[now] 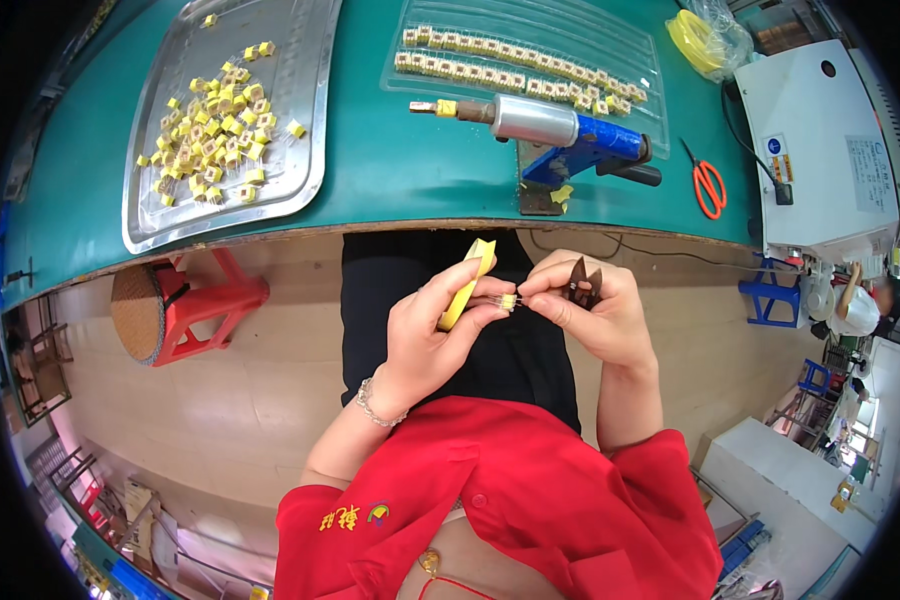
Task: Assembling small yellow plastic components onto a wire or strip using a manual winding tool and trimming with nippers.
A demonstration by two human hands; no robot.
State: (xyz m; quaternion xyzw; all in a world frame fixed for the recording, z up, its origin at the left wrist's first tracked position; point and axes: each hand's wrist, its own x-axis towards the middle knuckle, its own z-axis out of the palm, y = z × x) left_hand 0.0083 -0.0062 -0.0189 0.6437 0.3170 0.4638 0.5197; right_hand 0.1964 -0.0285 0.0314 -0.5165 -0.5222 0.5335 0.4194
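Over my lap, my left hand (pixel 432 325) is closed around a roll of yellow tape (pixel 467 292), held on edge between thumb and fingers. Its fingertips also pinch a small yellow-wrapped coil (pixel 508 301) with thin metal leads. My right hand (pixel 595 310) keeps dark thread snips (pixel 582 284) tucked in its curled fingers. The right thumb and index fingertip meet at the coil's right side; whether they grip a lead or the coil itself is too small to tell.
On the green bench (pixel 390 190) stand a metal tray (pixel 305 150) of loose yellow coils, a clear plastic tray (pixel 620 120) with rows of coils, and a blue-and-silver winding tool (pixel 535 122). Orange-handled scissors (pixel 709 190) lie beside a white machine (pixel 820 150). A red stool (pixel 210 310) stands left.
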